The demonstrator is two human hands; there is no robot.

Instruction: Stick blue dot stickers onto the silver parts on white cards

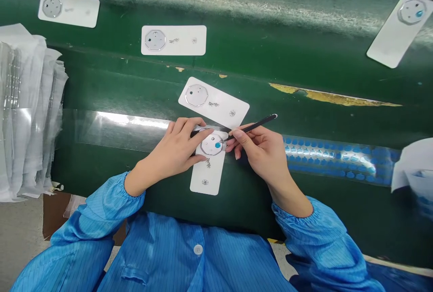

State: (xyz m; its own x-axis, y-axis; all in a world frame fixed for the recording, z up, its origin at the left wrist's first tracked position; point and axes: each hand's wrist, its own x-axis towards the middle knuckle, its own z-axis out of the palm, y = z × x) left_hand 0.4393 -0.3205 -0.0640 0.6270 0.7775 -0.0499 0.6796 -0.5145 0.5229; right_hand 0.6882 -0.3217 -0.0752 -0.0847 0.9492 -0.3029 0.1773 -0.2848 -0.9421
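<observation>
A white phone back cover (pixel 209 175) lies at an angle on the green bench in front of me, its octagonal camera ring toward the far end. My left hand (pixel 184 143) grips its upper left edge, thumb on the near side and fingers across the top. In my right hand (pixel 259 147) is a pair of black tweezers (pixel 260 122), pinched between thumb and fingers. The tweezer tips reach into the ring and meet the edge of a small round blue film piece (pixel 218 145) there. Just beyond both hands rests another white cover (pixel 216 100).
A clear strip with rows of blue film dots (pixel 321 154) stretches right; its bare transparent part (pixel 125 132) runs left. More white covers lie at far left (pixel 77 11), back middle (pixel 186 40) and far right (pixel 389 41). Stacked translucent sheets (pixel 30 116) stand at left. The bench surface has a torn patch (pixel 331 97).
</observation>
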